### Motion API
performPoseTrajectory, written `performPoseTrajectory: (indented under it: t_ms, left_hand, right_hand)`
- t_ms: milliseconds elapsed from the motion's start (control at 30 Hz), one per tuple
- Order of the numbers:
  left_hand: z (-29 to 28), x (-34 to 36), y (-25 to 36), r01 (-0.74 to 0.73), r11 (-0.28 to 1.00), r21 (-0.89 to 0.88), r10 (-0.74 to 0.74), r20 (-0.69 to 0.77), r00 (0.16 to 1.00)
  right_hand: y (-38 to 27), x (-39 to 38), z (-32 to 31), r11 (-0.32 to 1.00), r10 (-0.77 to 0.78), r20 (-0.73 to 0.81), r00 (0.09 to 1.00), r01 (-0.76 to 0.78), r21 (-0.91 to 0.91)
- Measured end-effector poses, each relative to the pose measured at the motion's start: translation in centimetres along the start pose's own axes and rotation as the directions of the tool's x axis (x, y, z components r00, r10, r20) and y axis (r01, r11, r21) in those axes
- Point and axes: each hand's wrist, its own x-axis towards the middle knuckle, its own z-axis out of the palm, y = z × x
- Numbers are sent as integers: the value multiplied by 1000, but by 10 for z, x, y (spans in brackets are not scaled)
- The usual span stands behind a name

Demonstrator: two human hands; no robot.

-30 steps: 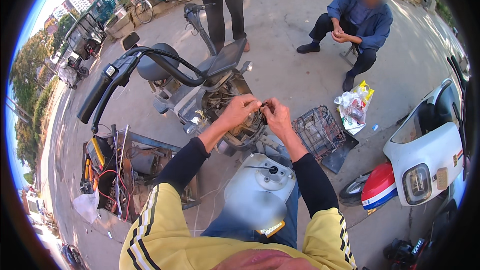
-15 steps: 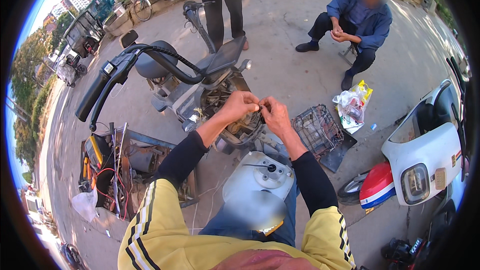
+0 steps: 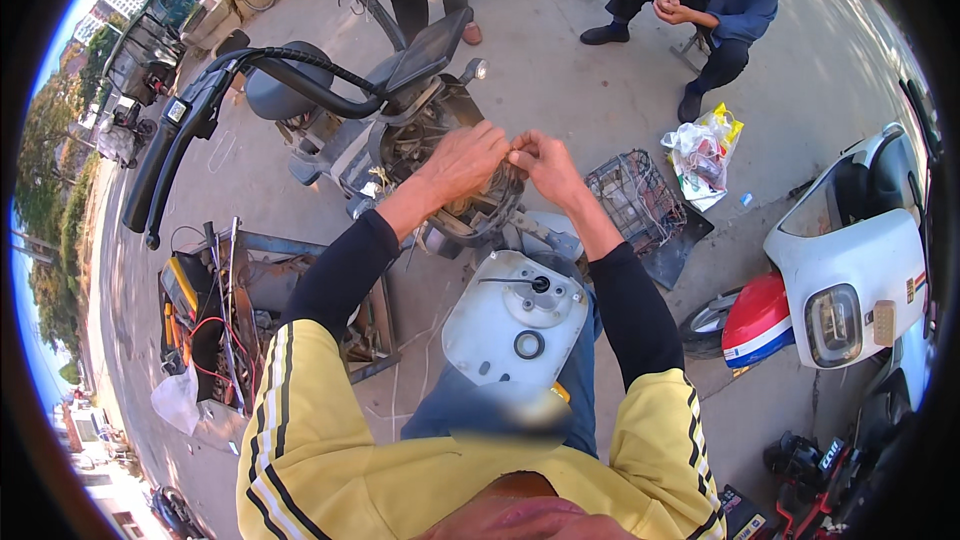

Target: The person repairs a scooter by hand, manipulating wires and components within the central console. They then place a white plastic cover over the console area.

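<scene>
Over the opened front of a scooter (image 3: 400, 130), both my hands meet with their fingertips nearly touching. My left hand (image 3: 466, 162) is closed in a pinch, its back toward me and its fingertips partly hidden. Beside it, my right hand (image 3: 546, 168) pinches with thumb and forefinger. Whatever lies between the fingers is too small and covered to name. Below them, wires and dusty parts fill the scooter's open housing. A white plastic panel (image 3: 470, 340) rests across my lap, with a black cable through a round hole and a dark ring on it.
A toolbox (image 3: 385, 340) with tools and red wire sits at the left. The handlebar (image 3: 290, 60) juts above it. At the right are a wire basket (image 3: 635, 200), plastic bags (image 3: 700, 155) and a white scooter (image 3: 850, 260). One person sits ahead; another stands.
The view has tilted, so the scene sits higher in the picture. My hands stay together over the housing; my left hand has turned to show more of its back.
</scene>
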Motion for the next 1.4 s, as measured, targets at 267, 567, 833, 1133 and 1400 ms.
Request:
performPoseTrajectory:
  t_ms: [267, 567, 833, 1133, 1400]
  left_hand:
    - [9, 3, -5, -108, 990, 87, 105, 42, 994]
    - [11, -5, -8, -1, 1000, -17, 0, -37, 999]
    - [8, -9, -3, 696, 3, -718, -571, 570, 591]
    - [2, -10, 3, 625, 54, -779, -553, 498, 668]
    - [9, -26, 4, 518, 336, -786, -477, 333, 814]
  right_hand:
    - [-4, -4, -1, 998, 57, -9, 998, -58, -22]
    - [2, -8, 6, 999, -4, -84, 996, 1, -39]
    - [6, -11, 7, 998, -64, -131, 989, 65, -1]
    - [5, -11, 8, 996, -90, -133, 987, 90, -7]
    - [7, -13, 10, 995, -98, -165, 981, 96, -24]
